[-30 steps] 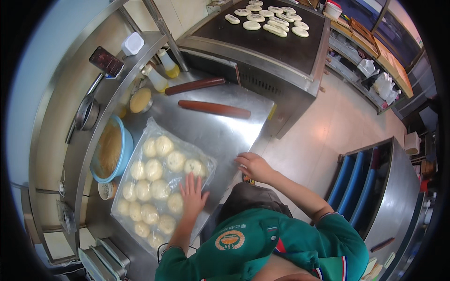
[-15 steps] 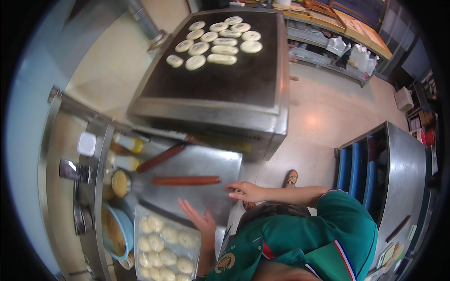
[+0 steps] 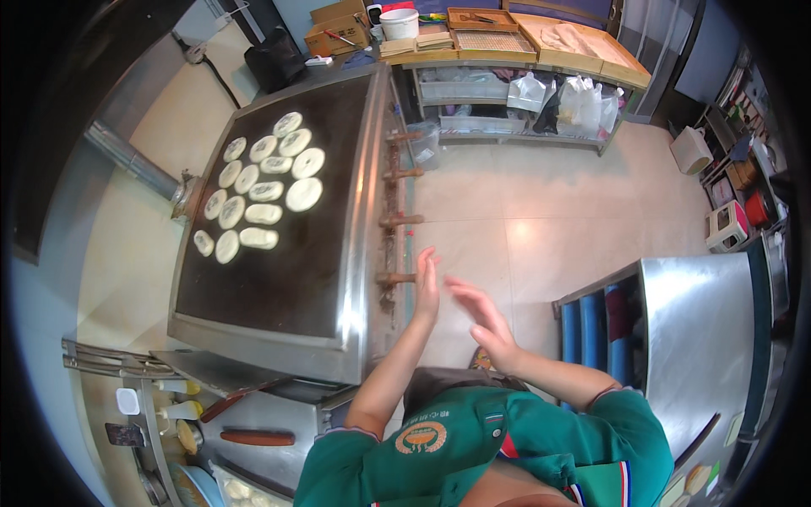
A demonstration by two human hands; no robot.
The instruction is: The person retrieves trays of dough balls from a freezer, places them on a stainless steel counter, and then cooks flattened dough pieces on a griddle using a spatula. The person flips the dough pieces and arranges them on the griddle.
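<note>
My left hand (image 3: 428, 291) and my right hand (image 3: 488, 325) are raised in front of my body with palms turned toward each other, fingers stretched and a gap between them. Neither one holds anything. They hover beside the right edge of a large dark griddle (image 3: 317, 283), over the floor. On the griddle's far left part lie several pale flatbreads (image 3: 304, 194), round and oval, some with dark marks on top. A reddish-brown rolling pin (image 3: 256, 438) rests on the steel worktable (image 3: 274, 406) at the lower left, below another brown stick-like tool (image 3: 226, 404).
A bag-covered tray of dough balls (image 3: 241, 492) is cut off at the lower left, near a blue basin (image 3: 196, 483). Valve handles (image 3: 399, 220) jut from the griddle's right side. A steel cabinet (image 3: 697, 321) stands at right; a wooden-topped bench (image 3: 583, 42) at the back.
My view and body have turned right, away from the worktable. Both hands have left the worktable area and come up near each other, still without anything in them.
</note>
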